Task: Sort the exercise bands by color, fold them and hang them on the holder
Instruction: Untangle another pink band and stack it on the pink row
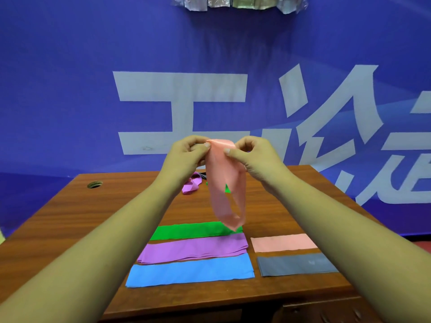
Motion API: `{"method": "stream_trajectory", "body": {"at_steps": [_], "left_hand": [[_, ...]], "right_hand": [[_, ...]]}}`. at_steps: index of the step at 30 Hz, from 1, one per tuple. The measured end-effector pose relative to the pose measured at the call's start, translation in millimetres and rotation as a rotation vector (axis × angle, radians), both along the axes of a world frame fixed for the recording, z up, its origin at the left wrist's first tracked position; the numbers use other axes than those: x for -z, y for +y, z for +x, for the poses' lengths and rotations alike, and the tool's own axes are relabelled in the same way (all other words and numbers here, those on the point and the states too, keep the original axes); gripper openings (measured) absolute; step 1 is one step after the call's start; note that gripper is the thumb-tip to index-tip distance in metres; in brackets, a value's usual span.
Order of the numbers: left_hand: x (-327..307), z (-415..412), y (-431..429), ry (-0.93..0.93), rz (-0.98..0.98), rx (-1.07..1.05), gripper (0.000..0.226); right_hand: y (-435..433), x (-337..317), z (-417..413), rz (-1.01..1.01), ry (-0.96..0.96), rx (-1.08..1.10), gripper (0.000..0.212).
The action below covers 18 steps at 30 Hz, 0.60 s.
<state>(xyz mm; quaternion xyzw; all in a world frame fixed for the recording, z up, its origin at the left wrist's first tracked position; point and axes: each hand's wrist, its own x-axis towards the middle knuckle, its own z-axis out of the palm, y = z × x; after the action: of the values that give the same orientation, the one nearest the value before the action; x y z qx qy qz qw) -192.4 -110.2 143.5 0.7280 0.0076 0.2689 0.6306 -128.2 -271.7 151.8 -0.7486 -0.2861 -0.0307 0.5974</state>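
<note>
I hold a pink exercise band [224, 183] up above the table; it hangs down as a loop. My left hand [186, 155] pinches its top left corner and my right hand [251, 155] pinches its top right corner. Flat on the wooden table [70, 217] lie folded bands: green [186, 230], purple [193, 249] and blue [190, 271] in a column, with a pink one [283, 242] and a grey one [296, 264] to their right. A loose purple band [191, 185] and a bit of green lie behind my hands. No holder is in view.
A round cable hole [95, 184] sits at the table's far left. A blue banner wall [70, 89] with large white characters stands right behind the table. The table's front edge and a drawer front [321, 311] are below the bands.
</note>
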Motion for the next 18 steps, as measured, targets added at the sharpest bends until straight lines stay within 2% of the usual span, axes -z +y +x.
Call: {"method": "stream_trajectory", "body": {"at_steps": [5, 9, 12, 18], "left_hand": [[-0.2, 1.4, -4.1, -0.034, -0.082, -0.092, 0.016], [-1.6, 0.2, -7.7, -0.023, -0.312, -0.008, 0.016], [-2.6, -0.4, -11.1, -0.023, -0.391, 0.047, 0.013], [1.4, -0.2, -14.3, 0.024, -0.215, -0.010, 0.013]], "right_hand": [[-2.0, -0.8, -4.2, 0.092, 0.136, -0.115, 0.014], [-2.1, 3.2, -9.4, 0.092, 0.187, -0.155, 0.011], [0.6, 6.2, -13.3, 0.063, 0.186, -0.169, 0.012], [4.7, 9.8, -11.2, 0.097, 0.174, -0.161, 0.017]]}}
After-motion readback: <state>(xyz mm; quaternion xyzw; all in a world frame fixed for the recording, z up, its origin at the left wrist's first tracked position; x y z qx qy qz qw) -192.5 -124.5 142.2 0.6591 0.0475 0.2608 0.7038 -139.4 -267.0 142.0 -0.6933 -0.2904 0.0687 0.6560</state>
